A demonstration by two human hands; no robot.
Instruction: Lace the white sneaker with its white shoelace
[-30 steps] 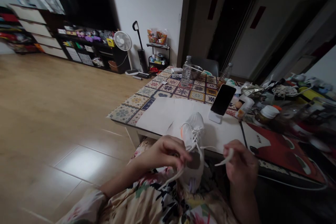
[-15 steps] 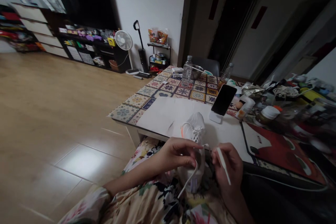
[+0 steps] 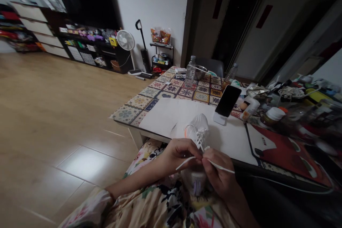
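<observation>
A white sneaker (image 3: 197, 128) with an orange patch on its side points away from me, its toe over the table edge and its heel by my lap. Above its opening my two hands meet, fingertips close together. My left hand (image 3: 183, 153) pinches a white shoelace (image 3: 185, 163), whose loose end sticks out to the left. My right hand (image 3: 219, 169) is closed on the lace too, with another end trailing right past the fingers. Crossed laces run up the front of the shoe. The fingers hide where the laces meet.
Under the shoe's toe lies a white sheet (image 3: 162, 115) on the patterned tablecloth (image 3: 128, 114). A phone on a stand (image 3: 227, 103), a red laptop-like case (image 3: 285, 153), bottles and clutter occupy the right side. A clear bottle (image 3: 190, 73) stands farther back.
My right hand has moved left to meet my left hand over the shoe. The lace end that hung below my left hand now points left between the fingers.
</observation>
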